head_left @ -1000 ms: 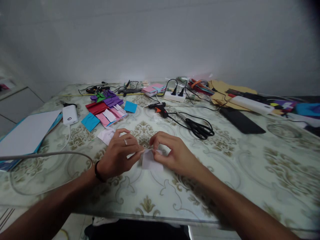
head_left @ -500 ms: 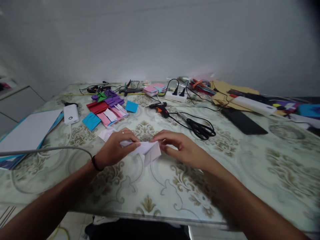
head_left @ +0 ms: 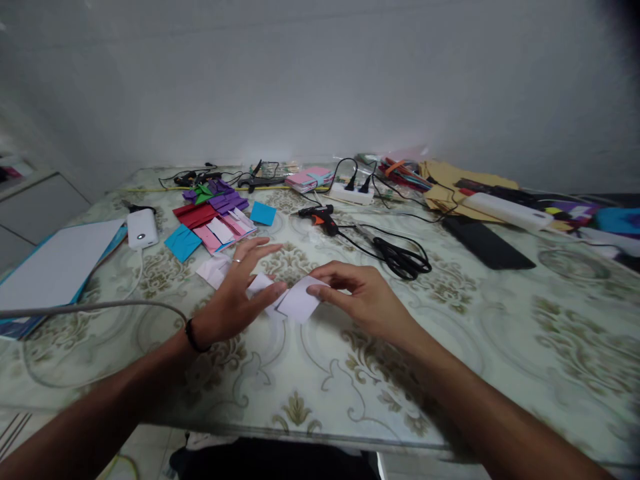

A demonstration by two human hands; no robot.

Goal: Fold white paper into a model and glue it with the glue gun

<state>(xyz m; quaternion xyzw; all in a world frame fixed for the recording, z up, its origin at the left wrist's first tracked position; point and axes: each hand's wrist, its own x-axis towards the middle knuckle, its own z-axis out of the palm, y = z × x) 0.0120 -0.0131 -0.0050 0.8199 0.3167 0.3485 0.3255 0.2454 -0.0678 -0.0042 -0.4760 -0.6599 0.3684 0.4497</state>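
A folded white paper (head_left: 301, 300) is over the table in front of me, its right flap pinched between the thumb and fingers of my right hand (head_left: 367, 300). At the paper's left end is my left hand (head_left: 240, 293), fingers spread and raised, with its thumb against the paper. Part of the paper is hidden behind that thumb. Further left, partly covered by my left hand, lies another folded white paper (head_left: 213, 268). Behind it are pink folded papers (head_left: 207, 238), a red folded paper (head_left: 196, 215) and a blue folded paper (head_left: 183, 242).
A glue gun (head_left: 320, 215) with a coiled black cord (head_left: 403, 259) lies beyond my right hand. Behind it stands a white power strip (head_left: 353, 193). A black phone-like slab (head_left: 487, 243) is at right. White sheets (head_left: 60, 257) and a power bank (head_left: 143, 229) are at left.
My left fingers have lifted and spread away from the paper. The paper's right flap has turned to show a flat face, and my right thumb has moved onto it.
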